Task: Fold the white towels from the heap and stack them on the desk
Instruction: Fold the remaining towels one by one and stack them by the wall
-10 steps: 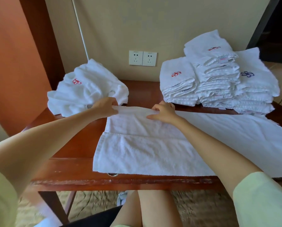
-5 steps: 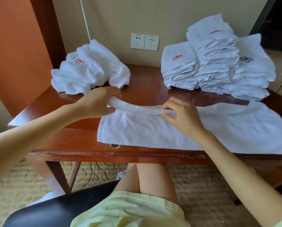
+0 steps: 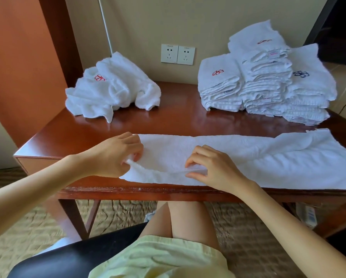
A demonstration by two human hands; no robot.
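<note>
Towel (image 3: 248, 161) hem is clamped between my left fingers (image 3: 135, 155) at its near-left corner and between my right fingers (image 3: 194, 157) a little further along. My left hand (image 3: 116, 155) is knuckles-up and my right hand (image 3: 210, 167) arches over the cloth, forearms reaching in over the worktop's (image 3: 178, 119) front edge. That towel lies as a long band along the front edge, its lengthwise fold nearly laid by my judgement and the cross folds not yet made. With the tall stack (image 3: 264, 83) at the back-right corner and only a small heap (image 3: 112, 93) back-left, most of the job looks done.
</note>
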